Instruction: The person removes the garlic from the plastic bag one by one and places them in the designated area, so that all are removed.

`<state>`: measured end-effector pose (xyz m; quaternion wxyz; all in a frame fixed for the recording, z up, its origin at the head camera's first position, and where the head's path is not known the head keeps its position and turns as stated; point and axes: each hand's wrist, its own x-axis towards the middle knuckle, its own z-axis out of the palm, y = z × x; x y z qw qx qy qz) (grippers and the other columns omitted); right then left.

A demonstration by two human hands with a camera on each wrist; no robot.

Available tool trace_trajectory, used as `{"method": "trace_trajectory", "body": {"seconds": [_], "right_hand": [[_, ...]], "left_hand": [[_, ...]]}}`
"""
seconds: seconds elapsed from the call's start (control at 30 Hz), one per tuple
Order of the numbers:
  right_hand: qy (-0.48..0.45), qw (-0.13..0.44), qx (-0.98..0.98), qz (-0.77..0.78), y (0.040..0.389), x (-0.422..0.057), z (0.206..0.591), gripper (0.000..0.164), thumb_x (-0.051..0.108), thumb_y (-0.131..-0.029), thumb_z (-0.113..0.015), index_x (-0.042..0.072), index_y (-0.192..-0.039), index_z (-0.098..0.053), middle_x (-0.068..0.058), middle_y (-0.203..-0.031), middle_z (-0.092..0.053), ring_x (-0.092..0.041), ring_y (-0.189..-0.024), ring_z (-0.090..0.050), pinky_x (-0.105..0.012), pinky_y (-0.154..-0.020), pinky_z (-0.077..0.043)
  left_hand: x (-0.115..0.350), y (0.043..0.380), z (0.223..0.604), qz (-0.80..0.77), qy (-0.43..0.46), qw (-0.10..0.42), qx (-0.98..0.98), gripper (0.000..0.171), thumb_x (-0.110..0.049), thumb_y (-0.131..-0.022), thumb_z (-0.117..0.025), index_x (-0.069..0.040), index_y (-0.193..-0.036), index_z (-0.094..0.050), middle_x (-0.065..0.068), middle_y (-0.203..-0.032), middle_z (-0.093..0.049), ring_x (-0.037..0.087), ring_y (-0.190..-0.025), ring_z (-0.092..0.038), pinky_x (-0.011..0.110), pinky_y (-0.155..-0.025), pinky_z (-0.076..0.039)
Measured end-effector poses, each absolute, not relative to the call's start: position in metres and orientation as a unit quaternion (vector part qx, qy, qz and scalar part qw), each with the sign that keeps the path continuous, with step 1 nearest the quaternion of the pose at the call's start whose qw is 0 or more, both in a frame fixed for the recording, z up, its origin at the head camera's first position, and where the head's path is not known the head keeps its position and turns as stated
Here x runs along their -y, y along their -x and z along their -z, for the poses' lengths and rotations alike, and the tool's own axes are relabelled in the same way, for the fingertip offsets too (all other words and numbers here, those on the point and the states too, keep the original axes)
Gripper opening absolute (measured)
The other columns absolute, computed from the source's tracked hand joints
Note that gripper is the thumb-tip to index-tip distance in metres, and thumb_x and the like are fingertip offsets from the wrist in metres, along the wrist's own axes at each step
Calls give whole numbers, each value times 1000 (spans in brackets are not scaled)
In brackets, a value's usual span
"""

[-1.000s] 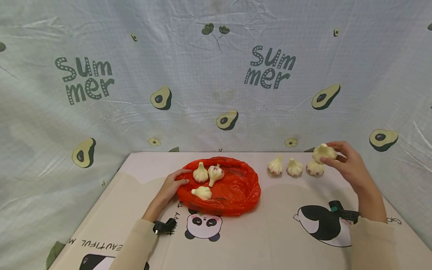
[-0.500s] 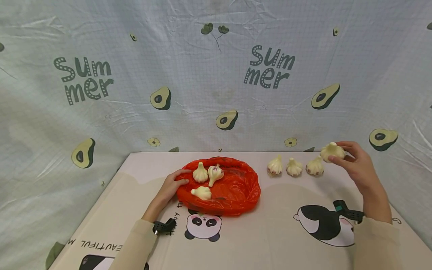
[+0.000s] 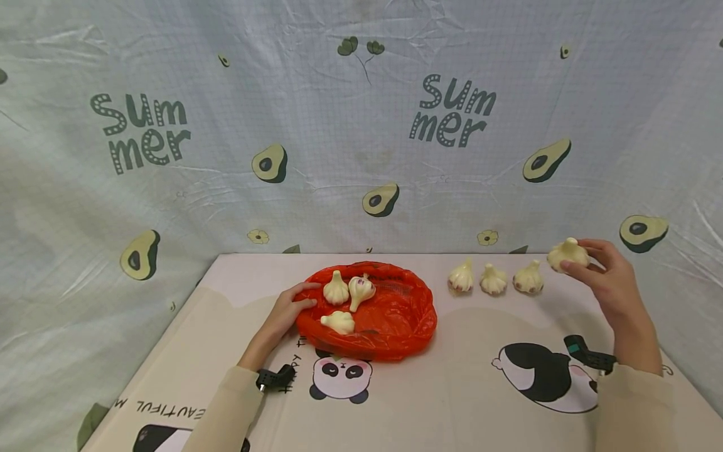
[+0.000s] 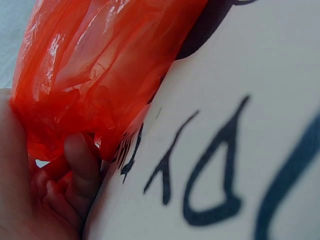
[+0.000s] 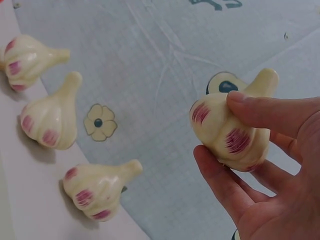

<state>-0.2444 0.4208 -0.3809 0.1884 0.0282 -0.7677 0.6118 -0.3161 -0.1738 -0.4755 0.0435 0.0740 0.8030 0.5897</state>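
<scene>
My right hand (image 3: 612, 276) holds a garlic bulb (image 3: 567, 253) up at the right, its stem pointing upward. In the right wrist view the thumb presses one side of this purple-blotched garlic bulb (image 5: 230, 130) and the fingers support the other. Three more garlic bulbs stand in a row to its left: the near one (image 3: 528, 277), a middle one (image 3: 494, 280) and the far one (image 3: 460, 277). My left hand (image 3: 285, 314) grips the left rim of a red plastic bag (image 3: 395, 348), folded open like a bowl. In the left wrist view its fingers curl at the bag's edge.
Inside the bag lie three garlic bulbs: one upright (image 3: 336, 289), one with its stem toward me (image 3: 361, 290) and one on its side (image 3: 337, 322). A printed white cloth (image 3: 373, 157) hangs behind the table (image 3: 452, 389), whose cover shows pandas and lettering.
My right hand has carried its garlic bulb to the right, from above the nearest bulb of the row to beside it. The left hand and the bag have stayed in place.
</scene>
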Motion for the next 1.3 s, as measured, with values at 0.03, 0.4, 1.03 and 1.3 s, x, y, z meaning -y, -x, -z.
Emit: {"method": "trace_trajectory", "body": {"seconds": [0.03, 0.4, 1.03, 1.3], "right_hand": [[-28, 188, 758, -624, 244, -422, 382, 45, 2, -95, -70, 29, -127, -56, 20, -122, -51, 9, -97, -60, 0, -79, -45], [-24, 205, 691, -693, 248, -427, 392, 43, -3, -93, -69, 26, -123, -57, 13, -120, -50, 6, -92, -64, -4, -76, -54], [44, 202, 672, -711, 256, -430, 412, 40, 3, -93, -72, 26, -120, -53, 9, -114, -47, 2, -91, -60, -7, -73, -57], [71, 190, 636, -744, 262, -430, 418, 44, 3, -93, -73, 26, -123, -50, 8, -116, -45, -1, -90, -60, -11, -73, -59]], "left_hand": [[174, 316, 476, -589, -74, 45, -803, 45, -10, -98, -55, -8, -143, -60, 19, -159, -46, 43, -148, -42, 55, -117, -42], [174, 316, 476, -592, -74, 51, -801, 46, -11, -99, -55, -8, -144, -58, 20, -160, -45, 43, -148, -42, 54, -118, -42], [172, 317, 476, -588, -68, 48, -805, 45, -10, -98, -54, -7, -143, -59, 19, -160, -45, 43, -148, -41, 55, -118, -41], [172, 316, 473, -589, -67, 57, -803, 47, -12, -99, -55, -8, -146, -57, 19, -162, -42, 43, -149, -41, 55, -117, -42]]}}
